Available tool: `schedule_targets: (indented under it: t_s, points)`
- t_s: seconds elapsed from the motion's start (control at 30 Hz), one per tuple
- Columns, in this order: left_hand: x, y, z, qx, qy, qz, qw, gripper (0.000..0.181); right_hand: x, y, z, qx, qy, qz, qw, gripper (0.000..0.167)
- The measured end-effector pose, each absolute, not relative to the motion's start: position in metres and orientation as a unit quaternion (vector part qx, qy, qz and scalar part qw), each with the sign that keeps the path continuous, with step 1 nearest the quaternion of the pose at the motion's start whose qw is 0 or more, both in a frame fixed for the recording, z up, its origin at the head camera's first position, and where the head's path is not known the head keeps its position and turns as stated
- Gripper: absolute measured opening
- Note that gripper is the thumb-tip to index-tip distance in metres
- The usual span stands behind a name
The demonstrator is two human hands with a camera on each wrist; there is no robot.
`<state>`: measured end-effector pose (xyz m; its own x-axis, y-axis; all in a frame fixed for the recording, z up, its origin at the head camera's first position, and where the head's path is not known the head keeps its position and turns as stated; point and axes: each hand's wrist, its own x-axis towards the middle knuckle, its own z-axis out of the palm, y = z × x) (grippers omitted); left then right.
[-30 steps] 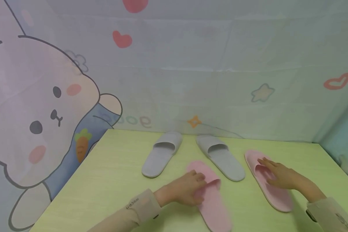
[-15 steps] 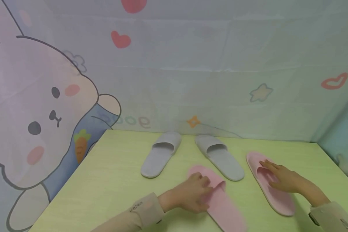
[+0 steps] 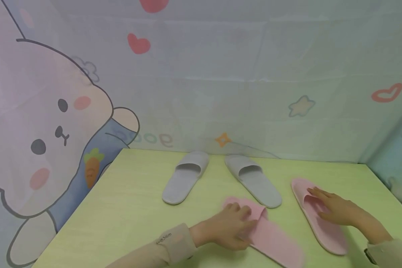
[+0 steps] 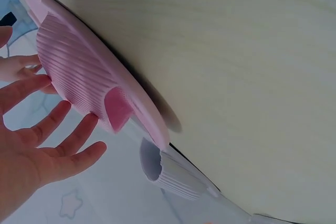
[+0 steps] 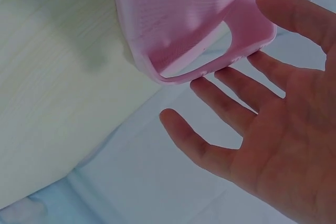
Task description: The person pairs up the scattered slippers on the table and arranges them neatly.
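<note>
In the head view my left hand [image 3: 230,227] lies over the strap end of one pink slipper [image 3: 278,242], which points up and to the left. The left wrist view shows fairly straight, spread fingers, with some fingertips touching the side of that slipper [image 4: 79,61]. Further right, my right hand [image 3: 343,211] is at the strap of a second pink slipper [image 3: 329,232]. Seen from the right wrist, several extended fingertips touch the strap's edge on this slipper [image 5: 178,9], and the thumb is near its side. Neither hand curls around its slipper.
Two grey slippers stand toward the back of the light green table [image 3: 120,219], a left one [image 3: 182,184] and a right one [image 3: 259,188], toes spread inward. Behind them hangs a printed cloth [image 3: 214,67] with a rabbit drawing. The table's back edge meets that cloth.
The left pink slipper has slid right and toward me, its heel swinging to the right, with my left hand following. My right hand and its slipper have shifted slightly right and nearer.
</note>
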<state>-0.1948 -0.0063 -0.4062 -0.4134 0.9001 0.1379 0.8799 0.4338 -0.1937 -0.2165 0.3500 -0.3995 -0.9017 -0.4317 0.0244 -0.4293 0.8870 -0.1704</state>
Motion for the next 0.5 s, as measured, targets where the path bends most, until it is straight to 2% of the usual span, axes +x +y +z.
schedule_targets:
  t_s: [0.17, 0.5]
  points:
    - [-0.191, 0.002, -0.403, -0.539, -0.834, 0.056, 0.103, 0.049, -0.214, 0.354, -0.399, -0.199, 0.978, -0.068, 0.017, 0.069]
    - [-0.187, 0.017, -0.402, -0.546, -0.827, 0.078, 0.105, 0.049, -0.212, 0.366, -0.402, -0.215, 0.974, -0.07, 0.007, 0.068]
